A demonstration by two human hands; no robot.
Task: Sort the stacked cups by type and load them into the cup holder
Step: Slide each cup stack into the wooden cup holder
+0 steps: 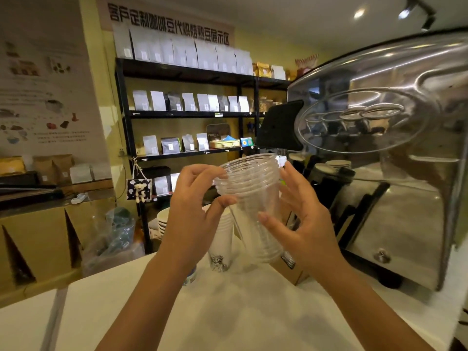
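The left hand pinches the stack of clear plastic cups just below its rims, thumb in front and fingers wrapped behind the upper edge. The right hand cups the other side, its thumb pressed on the wall lower down and its fingers spread open beside the rims. The nested stack hangs tilted in the air above the white counter, mouth turned up and away. It looks light and thin-walled, likely to flex or crackle under a hard squeeze, and the smooth plastic is probably slippery; the ridged rim band seems the surest place to grip. Behind it a stack of white paper cups stands on the counter, with a brown cardboard box just beside and the steel espresso machine to the right.
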